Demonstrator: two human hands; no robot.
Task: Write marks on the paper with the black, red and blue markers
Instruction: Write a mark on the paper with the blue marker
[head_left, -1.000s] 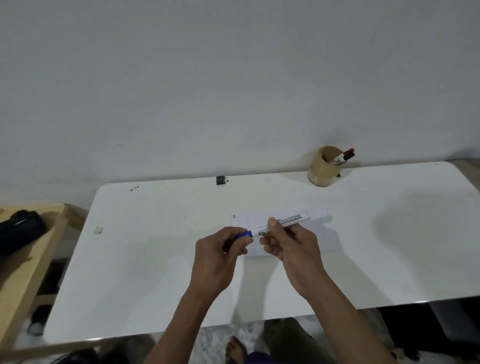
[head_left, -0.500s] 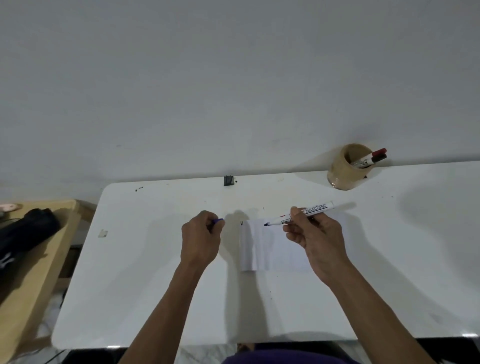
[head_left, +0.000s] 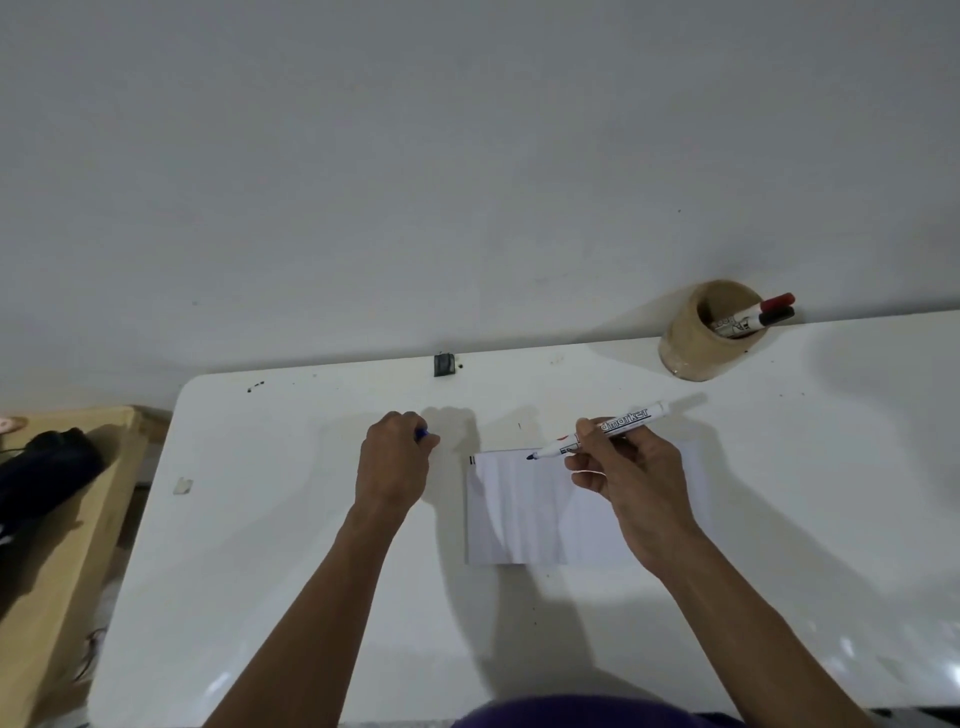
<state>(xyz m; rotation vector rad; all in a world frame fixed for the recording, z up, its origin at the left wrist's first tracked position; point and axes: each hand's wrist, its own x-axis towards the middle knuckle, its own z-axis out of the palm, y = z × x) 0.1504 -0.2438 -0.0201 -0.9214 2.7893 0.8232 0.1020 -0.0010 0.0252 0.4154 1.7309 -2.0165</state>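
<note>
A white sheet of paper (head_left: 519, 514) lies flat on the white table (head_left: 260, 571). My right hand (head_left: 628, 478) grips an uncapped blue marker (head_left: 623, 422), its dark tip over the paper's upper left part, close to the sheet. My left hand (head_left: 395, 467) is closed around the marker's blue cap (head_left: 422, 434), left of the paper. A tan pen cup (head_left: 691, 348) at the back right holds a red marker (head_left: 774, 304) and a black marker (head_left: 776, 317). Short dark marks sit at the paper's top left corner.
A small black object (head_left: 443, 364) sits at the table's back edge against the grey wall. A wooden bench (head_left: 62, 545) with a black bag (head_left: 47, 473) stands to the left. A bit of tape (head_left: 183, 486) sticks to the table's left side.
The two hands pulled the cap off the blue marker. My left hand carried the cap off to the left, and my right hand brought the bare tip down over the paper.
</note>
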